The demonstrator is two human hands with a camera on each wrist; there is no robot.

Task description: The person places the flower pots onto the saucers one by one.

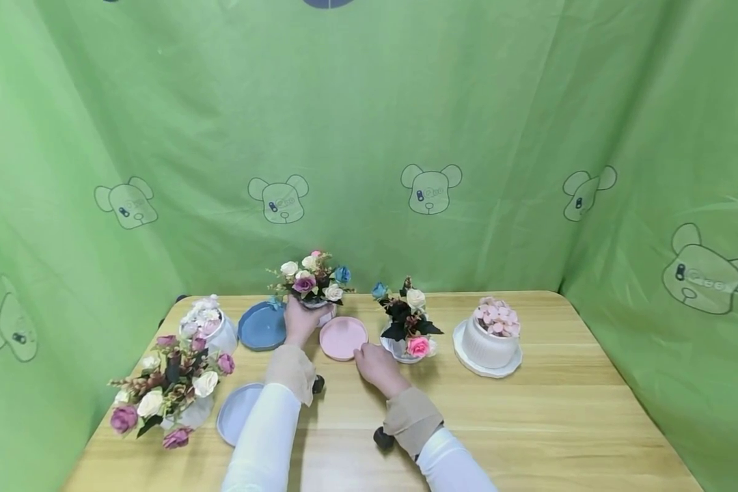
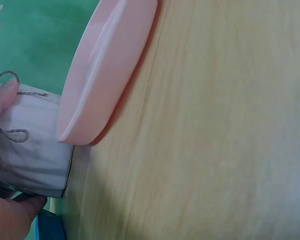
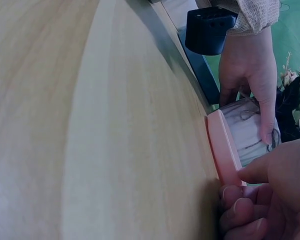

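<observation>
My left hand grips a white flowerpot tied with twine, its thumb and fingers on opposite sides. The pot holds artificial flowers in white, purple, pink and blue. It stands behind the shallow pink saucer, close to its rim. With thumb and curled fingers, my right hand pinches the near right edge of this saucer, which rests on the table. In the right wrist view the thumb lies over the saucer's rim. Right of the saucer stands another pot of flowers on a white base.
An octagonal blue saucer lies left of the left hand, a lavender saucer nearer. Pots with purple-and-white roses and pale flowers stand far left. At right, a white ribbed pot sits on a white saucer.
</observation>
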